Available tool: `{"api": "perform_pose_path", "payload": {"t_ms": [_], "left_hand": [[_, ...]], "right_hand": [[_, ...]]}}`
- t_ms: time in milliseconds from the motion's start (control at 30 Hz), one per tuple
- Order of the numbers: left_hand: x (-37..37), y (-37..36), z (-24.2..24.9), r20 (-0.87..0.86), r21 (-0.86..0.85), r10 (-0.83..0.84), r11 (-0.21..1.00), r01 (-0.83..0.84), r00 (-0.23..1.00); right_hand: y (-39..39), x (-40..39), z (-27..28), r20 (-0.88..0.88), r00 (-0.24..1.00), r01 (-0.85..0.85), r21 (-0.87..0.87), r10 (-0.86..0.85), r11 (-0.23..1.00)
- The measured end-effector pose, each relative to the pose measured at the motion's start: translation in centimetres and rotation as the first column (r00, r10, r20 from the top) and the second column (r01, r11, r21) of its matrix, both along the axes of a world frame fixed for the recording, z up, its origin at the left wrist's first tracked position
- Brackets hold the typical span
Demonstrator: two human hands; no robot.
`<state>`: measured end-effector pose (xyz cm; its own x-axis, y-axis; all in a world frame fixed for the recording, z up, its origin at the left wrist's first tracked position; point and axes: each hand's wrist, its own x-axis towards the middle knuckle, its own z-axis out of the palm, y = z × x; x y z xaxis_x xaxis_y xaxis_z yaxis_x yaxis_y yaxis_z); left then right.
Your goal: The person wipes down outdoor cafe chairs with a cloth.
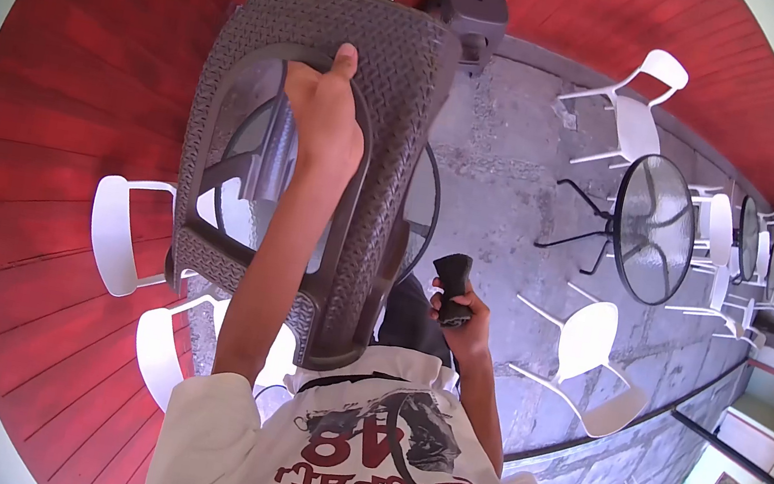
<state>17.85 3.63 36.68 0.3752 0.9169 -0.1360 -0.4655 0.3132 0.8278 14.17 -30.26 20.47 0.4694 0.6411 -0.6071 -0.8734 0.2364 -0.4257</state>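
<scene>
A brown plastic chair [341, 20] with a woven rattan pattern fills the view in front of me, tilted up close to my body. My left hand [328, 116] reaches across its large opening, thumb over the woven face and fingers curled behind the frame's edge, largely hidden. Lower down and to the right, my right hand [463, 323] is closed around a dark, bunched cloth-like piece [452, 288], which flares out above the fist. Through the chair's opening, part of a round glass table [424, 212] shows behind.
A brown plastic stool [469, 10] stands by the red wall [69, 141]. White chairs [117, 235] are along the left. On the right are a round glass table [654, 229], a white chair [587, 340] and more seating on the grey paved floor [505, 200].
</scene>
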Motion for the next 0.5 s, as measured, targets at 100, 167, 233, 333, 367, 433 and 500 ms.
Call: {"api": "perform_pose_path", "payload": {"t_ms": [100, 167, 233, 333, 367, 433, 500], "left_hand": [[2.2, 1.5, -2.6, -0.078, 0.104, 0.008, 0.995, 0.000, 0.997], [2.7, 2.6, -3.4, -0.118, 0.069, -0.038, 0.997, 0.046, 0.992], [3.3, 3.1, -4.4, -0.154, 0.058, -0.088, 0.994, 0.098, 0.984], [4.0, 2.7, -7.1, -0.200, 0.071, -0.136, 0.986, 0.153, 0.970], [4.4, 2.1, -7.9, -0.216, 0.071, -0.134, 0.986, 0.152, 0.967], [4.9, 1.3, -9.3, -0.259, 0.072, -0.173, 0.978, 0.197, 0.950], [5.0, 0.5, -10.8, -0.319, 0.068, -0.255, 0.954, 0.291, 0.913]], "right_hand": [[-0.8, 0.4, -1.0, -0.002, 1.000, 0.012, -0.019, -0.012, 1.000], [-1.3, 1.1, -1.5, 0.008, 1.000, 0.011, -0.034, -0.010, 0.999], [-1.4, 1.6, -1.0, 0.026, 1.000, 0.006, -0.045, -0.005, 0.999], [-0.6, 2.3, 0.3, 0.052, 0.998, 0.028, -0.104, -0.022, 0.994], [-0.4, 2.6, 0.8, 0.042, 0.999, 0.030, -0.056, -0.028, 0.998], [0.1, 3.1, 1.8, 0.022, 0.999, 0.044, 0.041, -0.045, 0.998], [0.3, 3.5, 2.5, -0.017, 1.000, 0.018, 0.196, -0.014, 0.980]]}}
